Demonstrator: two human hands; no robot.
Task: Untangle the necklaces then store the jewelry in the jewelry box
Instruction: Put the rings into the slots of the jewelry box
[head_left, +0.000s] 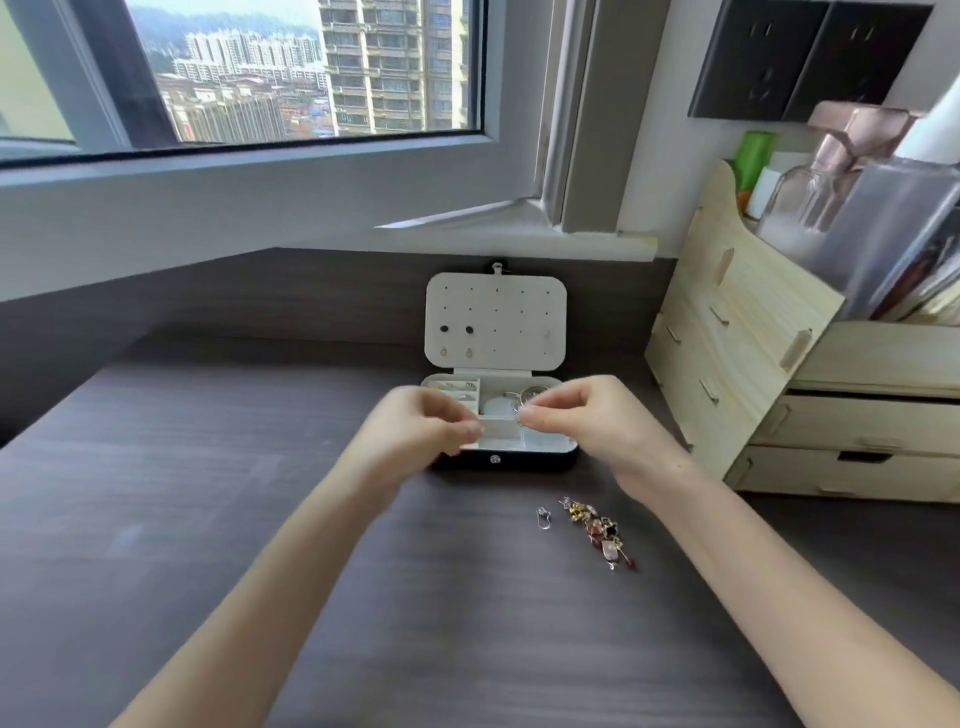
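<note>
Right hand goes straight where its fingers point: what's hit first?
Probably the left hand: fingers of the right hand, pinching a silver piece, point leftward at it over the jewelry box. Blur leaves depth uncertain.

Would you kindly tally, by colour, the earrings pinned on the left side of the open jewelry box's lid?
Black studs: 2
Pink earrings: 2
Total: 4

Desk (208, 519) is a dark wood-grain top, matt and pretty smooth-looking. The box (519, 461) has a black shell with a slight sheen and a pale matt lining, and the organizer (737, 332) looks like raw light wood. Loose jewelry (597, 527) is shiny metal with glossy reddish stones.
</note>
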